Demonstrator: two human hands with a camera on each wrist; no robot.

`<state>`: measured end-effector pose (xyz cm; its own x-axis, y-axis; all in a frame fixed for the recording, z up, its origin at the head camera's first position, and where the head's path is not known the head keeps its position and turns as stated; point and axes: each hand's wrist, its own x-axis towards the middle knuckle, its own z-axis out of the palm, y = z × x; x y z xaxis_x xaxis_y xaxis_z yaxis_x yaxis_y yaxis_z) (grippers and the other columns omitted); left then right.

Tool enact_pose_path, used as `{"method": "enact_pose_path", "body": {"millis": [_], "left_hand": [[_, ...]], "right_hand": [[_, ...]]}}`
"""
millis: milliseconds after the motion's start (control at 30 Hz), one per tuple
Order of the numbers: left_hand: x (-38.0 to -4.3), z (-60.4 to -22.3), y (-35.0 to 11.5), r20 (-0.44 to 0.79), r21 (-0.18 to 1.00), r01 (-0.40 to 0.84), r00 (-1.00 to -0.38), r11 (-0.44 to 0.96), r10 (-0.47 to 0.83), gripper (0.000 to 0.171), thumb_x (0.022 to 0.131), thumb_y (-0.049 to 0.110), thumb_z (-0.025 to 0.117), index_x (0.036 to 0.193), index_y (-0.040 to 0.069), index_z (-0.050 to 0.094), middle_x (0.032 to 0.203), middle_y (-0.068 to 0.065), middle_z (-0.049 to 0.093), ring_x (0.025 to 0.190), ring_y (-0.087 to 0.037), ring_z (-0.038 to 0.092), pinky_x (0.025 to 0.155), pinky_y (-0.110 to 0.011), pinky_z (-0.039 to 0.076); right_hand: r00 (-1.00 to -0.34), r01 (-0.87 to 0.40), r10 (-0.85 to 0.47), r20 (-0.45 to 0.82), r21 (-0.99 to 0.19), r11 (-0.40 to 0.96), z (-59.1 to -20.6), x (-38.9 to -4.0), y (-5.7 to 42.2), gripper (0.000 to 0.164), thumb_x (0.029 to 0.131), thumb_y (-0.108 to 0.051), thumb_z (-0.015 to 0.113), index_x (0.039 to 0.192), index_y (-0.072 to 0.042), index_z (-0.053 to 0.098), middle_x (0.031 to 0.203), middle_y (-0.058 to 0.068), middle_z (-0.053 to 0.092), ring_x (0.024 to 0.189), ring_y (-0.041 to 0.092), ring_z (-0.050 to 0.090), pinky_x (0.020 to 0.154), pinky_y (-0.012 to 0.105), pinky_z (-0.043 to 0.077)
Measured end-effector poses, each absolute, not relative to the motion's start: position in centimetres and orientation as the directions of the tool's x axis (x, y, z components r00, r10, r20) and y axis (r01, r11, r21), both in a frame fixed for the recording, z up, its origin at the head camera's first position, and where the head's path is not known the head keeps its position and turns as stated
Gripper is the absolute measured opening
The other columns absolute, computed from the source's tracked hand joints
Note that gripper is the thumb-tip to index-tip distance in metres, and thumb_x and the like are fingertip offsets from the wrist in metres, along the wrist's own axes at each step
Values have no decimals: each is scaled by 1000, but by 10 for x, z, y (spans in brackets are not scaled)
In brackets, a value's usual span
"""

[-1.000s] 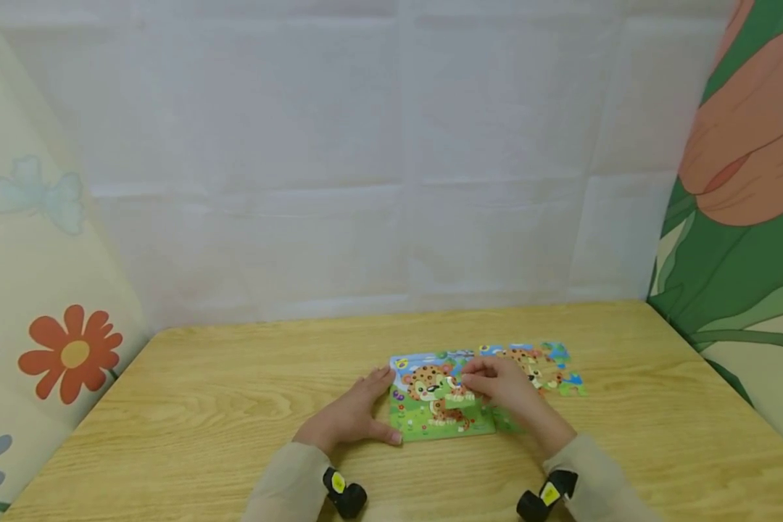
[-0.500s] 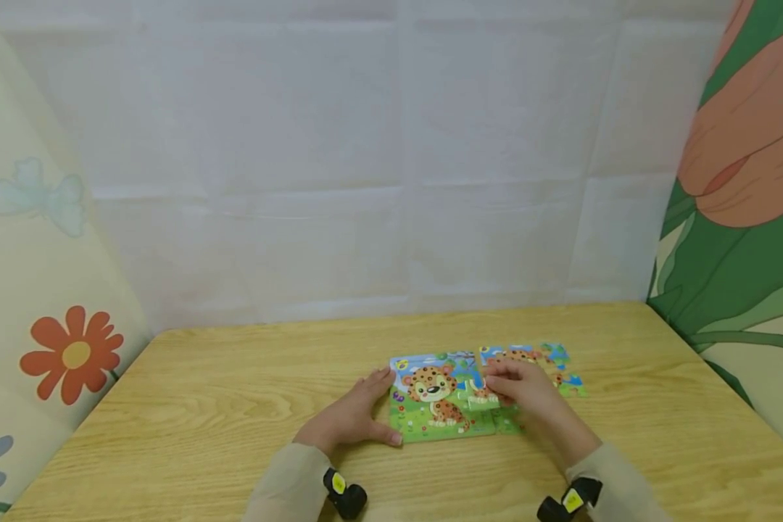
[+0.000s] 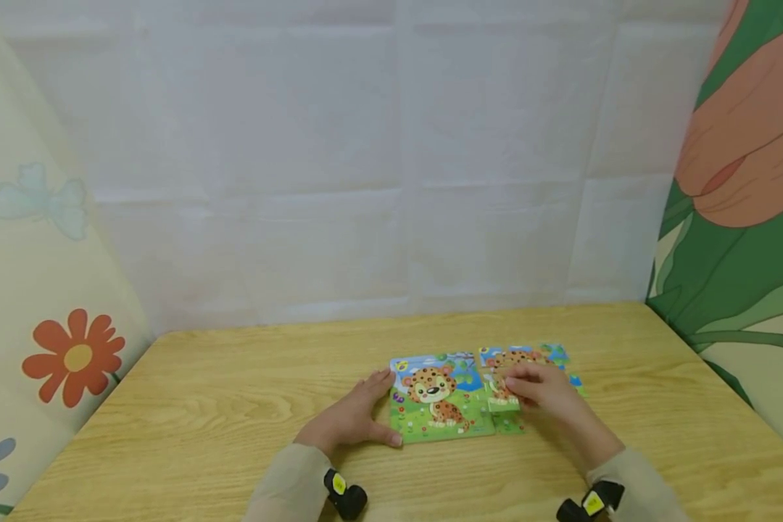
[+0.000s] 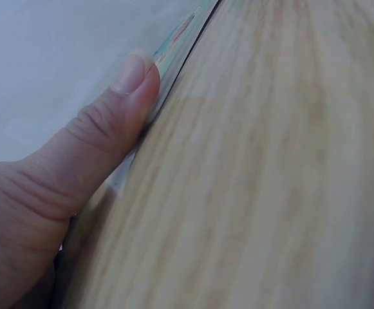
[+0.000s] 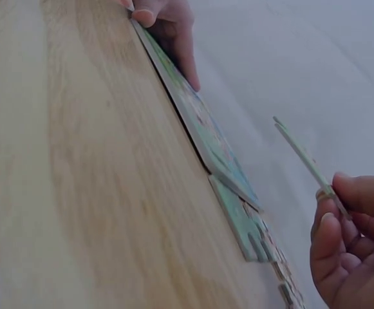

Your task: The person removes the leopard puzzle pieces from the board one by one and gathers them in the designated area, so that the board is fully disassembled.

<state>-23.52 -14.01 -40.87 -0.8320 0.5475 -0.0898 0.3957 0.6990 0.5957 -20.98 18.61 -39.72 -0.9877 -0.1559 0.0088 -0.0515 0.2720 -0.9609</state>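
Observation:
A square leopard picture board [image 3: 433, 397] lies flat on the table. My left hand [image 3: 351, 415] rests at its left side, fingers at the upper corner and thumb at the lower one; the left wrist view shows the thumb [image 4: 103, 122] on the edge. Between thumb and fingertips, my right hand [image 3: 551, 399] pinches a puzzle piece [image 3: 502, 395] with leopard paws and grass. In the right wrist view that puzzle piece [image 5: 306, 158] is raised and tilted, clear of the table. A partly joined leopard puzzle [image 3: 515, 357] lies right of the board, some of it behind my right hand.
A green puzzle part [image 3: 510, 423] pokes out by the board's lower right corner. The wooden table [image 3: 235, 406] backs onto a white cloth [image 3: 300, 159], with flower-patterned panels at both sides. Each wrist wears a small black camera, such as the left camera [image 3: 346, 496].
My right hand has carried the puzzle piece rightward, from over the leopard board to over the joined puzzle. The left hand and the board have stayed in place.

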Motion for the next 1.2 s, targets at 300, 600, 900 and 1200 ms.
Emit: {"method": "enact_pose_path", "body": {"millis": [300, 600, 900, 1200], "left_hand": [[-236, -410, -140, -80, 591, 407, -829, 696, 553, 110, 65, 44, 79, 146, 0, 20, 154, -15, 13, 141, -37, 6, 114, -53, 8], [-236, -408, -140, -87, 596, 396, -833, 698, 547, 110, 65, 44, 80, 146, 0, 20, 154, -14, 13, 141, -37, 7, 113, -54, 9], [-235, -410, -141, -93, 593, 390, -836, 704, 542, 111, 64, 47, 79, 147, 2, 21, 155, -13, 13, 141, -37, 6, 114, -54, 10], [-237, -411, -141, -99, 592, 387, -835, 707, 541, 111, 64, 46, 79, 147, 3, 20, 155, -12, 12, 141, -36, 5, 114, -54, 9]], "right_hand": [[-994, -3, -103, -26, -961, 276, -405, -206, 204, 32, 89, -8, 59, 111, 15, 56, 75, -4, 59, 62, 8, 50, 56, 20, 47], [-999, 23, -40, -34, -969, 248, -406, -202, 218, 31, 87, -5, 60, 108, 17, 55, 71, -5, 61, 56, 6, 49, 51, 18, 45], [-998, 56, -16, -61, -972, 227, -411, -200, 230, 32, 85, -4, 62, 109, 17, 55, 69, -7, 58, 54, 5, 47, 49, 18, 45], [-996, 56, -51, -74, -955, 292, -415, -200, 238, 32, 86, -7, 63, 108, 16, 58, 84, -5, 65, 63, 4, 54, 55, 21, 50]]}}
